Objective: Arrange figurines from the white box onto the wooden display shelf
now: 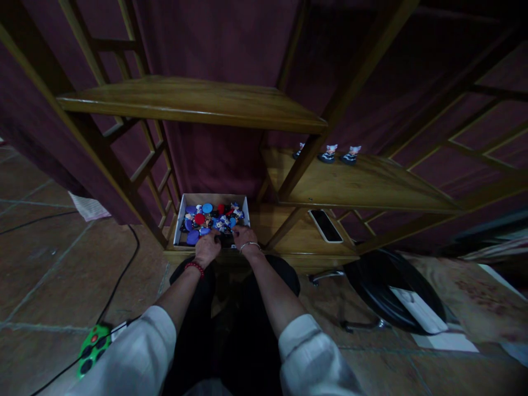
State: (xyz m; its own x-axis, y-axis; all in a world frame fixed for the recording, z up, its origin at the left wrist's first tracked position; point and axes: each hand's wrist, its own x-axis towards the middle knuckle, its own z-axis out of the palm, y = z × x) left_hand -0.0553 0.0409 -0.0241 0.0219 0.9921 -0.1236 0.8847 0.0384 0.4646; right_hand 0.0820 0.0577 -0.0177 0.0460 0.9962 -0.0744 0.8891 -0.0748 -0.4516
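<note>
White sleeves (132, 349) fill the bottom of the view, and bare forearms run up from them to both hands: the left hand (207, 247), wearing a red bead bracelet (194, 268), and the right hand (246, 237), wearing a thin metal bangle (250, 246). They rest just apart at the front edge of a white cardboard box (178, 225), reaching among its contents; whether either grips anything cannot be told. The box stands near the front edge of the lowest wooden shelf (305, 239), heaped with blue and red discs and small figures (210, 220). Three figurines (336, 154) stand in a row along the back of the shelf above – plenty remains in the box.
</note>
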